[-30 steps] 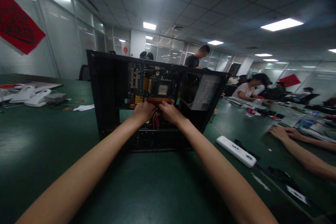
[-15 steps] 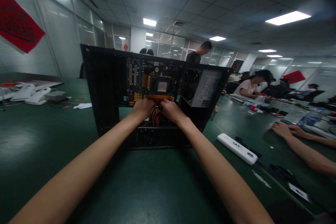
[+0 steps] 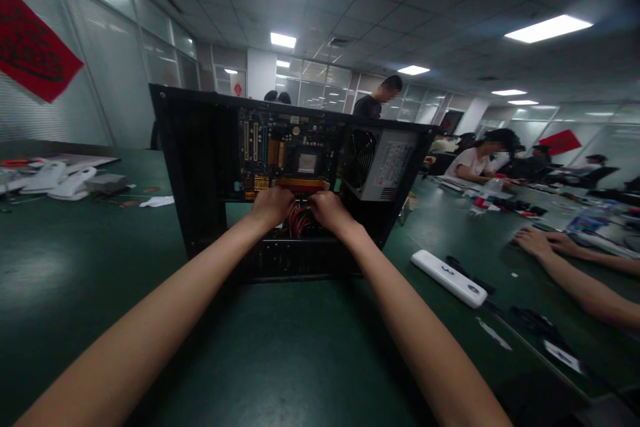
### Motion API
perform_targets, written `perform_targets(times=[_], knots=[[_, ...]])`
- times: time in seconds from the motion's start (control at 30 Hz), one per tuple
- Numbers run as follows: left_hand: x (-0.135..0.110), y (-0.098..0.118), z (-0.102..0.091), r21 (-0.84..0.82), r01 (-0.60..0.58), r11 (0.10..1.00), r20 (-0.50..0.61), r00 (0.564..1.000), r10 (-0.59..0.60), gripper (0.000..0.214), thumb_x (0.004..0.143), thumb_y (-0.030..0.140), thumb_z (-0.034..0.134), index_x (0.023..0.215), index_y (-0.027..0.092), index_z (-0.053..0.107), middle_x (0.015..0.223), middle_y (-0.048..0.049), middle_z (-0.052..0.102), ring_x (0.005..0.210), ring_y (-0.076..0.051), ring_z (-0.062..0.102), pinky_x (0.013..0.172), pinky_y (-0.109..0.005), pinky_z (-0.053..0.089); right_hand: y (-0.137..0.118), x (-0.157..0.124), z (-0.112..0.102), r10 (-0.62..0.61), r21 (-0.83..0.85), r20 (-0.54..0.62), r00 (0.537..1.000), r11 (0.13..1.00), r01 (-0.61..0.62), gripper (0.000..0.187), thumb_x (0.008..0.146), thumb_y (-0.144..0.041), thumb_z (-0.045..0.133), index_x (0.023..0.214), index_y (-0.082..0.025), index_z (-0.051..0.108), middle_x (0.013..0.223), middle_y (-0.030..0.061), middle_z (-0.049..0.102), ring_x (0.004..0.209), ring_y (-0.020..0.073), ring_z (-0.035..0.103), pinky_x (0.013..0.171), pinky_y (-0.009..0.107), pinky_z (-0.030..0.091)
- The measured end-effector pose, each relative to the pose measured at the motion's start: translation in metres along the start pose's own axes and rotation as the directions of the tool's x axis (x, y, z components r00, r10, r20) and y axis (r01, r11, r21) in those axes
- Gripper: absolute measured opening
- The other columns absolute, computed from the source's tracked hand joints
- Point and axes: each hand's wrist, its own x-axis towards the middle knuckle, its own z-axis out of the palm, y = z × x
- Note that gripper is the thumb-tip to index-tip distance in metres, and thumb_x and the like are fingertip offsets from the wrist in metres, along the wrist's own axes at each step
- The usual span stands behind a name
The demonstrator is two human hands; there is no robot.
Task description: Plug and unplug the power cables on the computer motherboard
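Note:
An open black computer case stands in front of me with its inside facing me. My left hand is curled at the left end of the orange memory slots on the motherboard. At the slots' right end is my right hand, its fingers also closed. Both sets of fingertips are hidden, so whatever they grip cannot be made out. Red, yellow and black cables bunch between and below my hands. The power supply with its fan sits at the upper right of the case.
A white power strip and black cables lie right of the case on the green table. Another person's hands rest further right. White items and a grey box lie left. A bottle lies beyond.
Both hands stay at the memory slots with almost the same grip. The view has shifted slightly, and the case appears a little further left and tilted marginally differently.

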Motion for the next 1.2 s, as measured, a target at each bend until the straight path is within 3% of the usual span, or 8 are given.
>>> perform_targets(times=[0.37,0.7,1.03,1.2], knots=[[0.005,-0.003,0.005,-0.052,0.022,0.998,-0.006,1.000,-0.022,0.037,0.093,0.033,0.043,0.109,0.024,0.075,0.104,-0.0122,0.075,0.096,-0.029,0.070,0.080,-0.037,0.053,0.003,0.002,-0.002,0.000,-0.007,0.034,0.999,1.000,0.000,0.033,0.090,-0.010,0.044,0.103,-0.012,0.074,0.105,0.0178,0.071,0.100,0.0255,0.065,0.086,0.032,0.046],[0.006,-0.005,0.008,-0.078,0.017,0.997,-0.024,1.000,-0.018,0.037,0.092,0.034,0.044,0.105,0.024,0.077,0.100,-0.0123,0.075,0.093,-0.031,0.070,0.077,-0.038,0.054,0.000,-0.001,-0.005,0.030,-0.015,0.024,0.999,0.999,-0.030,0.030,0.088,-0.008,0.047,0.099,-0.013,0.074,0.102,0.0156,0.072,0.099,0.0248,0.067,0.083,0.029,0.046],[0.006,-0.004,0.011,-0.083,0.009,0.996,-0.030,0.999,-0.012,0.034,0.089,0.032,0.046,0.102,0.024,0.077,0.100,-0.0117,0.075,0.095,-0.030,0.069,0.080,-0.038,0.053,0.000,0.002,-0.002,0.068,-0.010,0.050,0.996,0.998,-0.068,0.032,0.090,-0.011,0.049,0.111,-0.015,0.073,0.111,0.0152,0.072,0.108,0.0256,0.065,0.089,0.029,0.046],[0.007,-0.005,0.012,-0.090,0.017,0.996,-0.031,0.999,-0.019,0.037,0.091,0.035,0.046,0.109,0.025,0.075,0.104,-0.0120,0.074,0.098,-0.030,0.069,0.083,-0.038,0.052,0.000,0.000,-0.003,0.070,-0.015,0.016,0.997,0.997,-0.070,0.031,0.090,-0.011,0.048,0.106,-0.015,0.075,0.106,0.0151,0.073,0.105,0.0255,0.067,0.087,0.029,0.047]])
